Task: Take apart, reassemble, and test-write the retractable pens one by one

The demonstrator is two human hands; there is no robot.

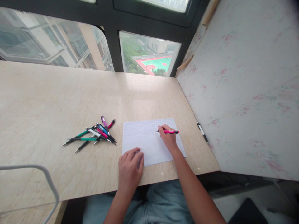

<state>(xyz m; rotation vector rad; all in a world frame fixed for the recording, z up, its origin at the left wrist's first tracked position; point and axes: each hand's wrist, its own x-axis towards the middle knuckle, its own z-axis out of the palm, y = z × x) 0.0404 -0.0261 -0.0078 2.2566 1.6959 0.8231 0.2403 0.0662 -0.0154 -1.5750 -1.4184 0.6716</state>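
A white sheet of paper (154, 149) lies on the marble-patterned sill, with several rows of handwriting across its upper part. Gripped in my right hand (168, 138) is a pink pen (171, 132), its tip on or just over the last written row at the right. My left hand (131, 163) lies on the paper's lower left corner, fingers stretched and a little bent, holding nothing. The lower part of the page is blank where it shows. Left of the paper lies a loose pile of pens (98, 133) in several colours, tips pointing different ways.
A black and white pen (202, 133) lies along the sill's right edge by the flowered wall (245, 102). A grey cable or tube (44, 171) curves over the lower left. Dark-framed windows (149, 53) stand behind the sill (58, 99). My legs (161, 202) are under its front edge.
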